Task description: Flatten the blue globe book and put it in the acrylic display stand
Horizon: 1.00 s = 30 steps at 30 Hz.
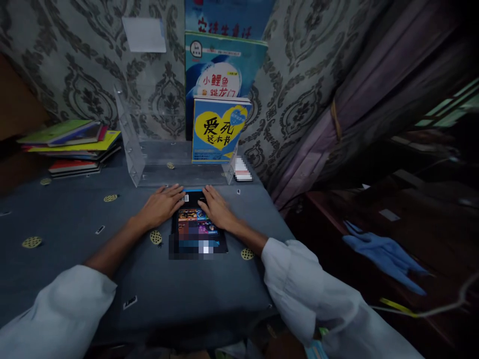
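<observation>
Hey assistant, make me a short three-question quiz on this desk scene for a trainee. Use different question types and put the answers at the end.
1. Multiple choice: the left hand and the right hand rest at which thing?
A) the dark flat-lying book with a colourful picture cover
B) a white ceramic mug
C) a silver laptop
2. True or false: the blue book with a yellow heart on its cover stands upright in the clear acrylic book rack.
3. Fill in: the stack of thin colourful books lies on the grey patterned tablecloth to the person's ____.
Key: 1 A; 2 true; 3 left.
</observation>
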Available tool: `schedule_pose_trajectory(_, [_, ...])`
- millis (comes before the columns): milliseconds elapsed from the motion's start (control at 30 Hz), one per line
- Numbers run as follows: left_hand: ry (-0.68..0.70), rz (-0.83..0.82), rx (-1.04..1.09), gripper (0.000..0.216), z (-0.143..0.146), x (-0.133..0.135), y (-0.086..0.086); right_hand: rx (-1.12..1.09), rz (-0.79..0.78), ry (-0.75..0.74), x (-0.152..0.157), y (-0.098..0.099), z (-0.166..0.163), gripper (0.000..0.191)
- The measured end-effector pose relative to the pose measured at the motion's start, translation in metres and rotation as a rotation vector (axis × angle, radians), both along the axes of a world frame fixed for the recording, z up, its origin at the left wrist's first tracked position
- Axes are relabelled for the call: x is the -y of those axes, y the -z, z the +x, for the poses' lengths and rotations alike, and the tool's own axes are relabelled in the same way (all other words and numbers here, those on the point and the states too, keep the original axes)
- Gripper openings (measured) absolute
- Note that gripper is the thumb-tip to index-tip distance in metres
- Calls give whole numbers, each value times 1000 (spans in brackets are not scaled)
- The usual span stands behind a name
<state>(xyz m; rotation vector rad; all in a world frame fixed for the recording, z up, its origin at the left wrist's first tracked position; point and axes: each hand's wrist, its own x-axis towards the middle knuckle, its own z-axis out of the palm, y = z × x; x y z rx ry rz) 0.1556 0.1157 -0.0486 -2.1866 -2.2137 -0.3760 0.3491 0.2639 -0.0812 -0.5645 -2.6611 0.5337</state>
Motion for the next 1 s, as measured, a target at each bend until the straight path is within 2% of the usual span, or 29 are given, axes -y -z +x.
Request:
schedule_pose_trajectory(333, [-28, 9, 25, 57, -1, 2, 10, 21, -6, -33, -6, -11, 15, 55])
schedule_pose_trajectory(500, [-34, -7, 10, 60, 11, 3, 10, 63, 8, -43, -8, -15, 23, 55])
schedule_pose_trajectory(700, [179, -82, -43, 71, 54, 9, 4, 60, -1, -48, -7, -15, 24, 54])
schedule_pose_trajectory(867, [375, -85, -92, 75, 91, 30, 1, 39, 22, -50, -10, -10, 23, 51])
schedule_pose_trajectory(1000, [419, -86, -103, 81, 106, 45, -1, 48, 62, -67, -7, -9, 24, 50])
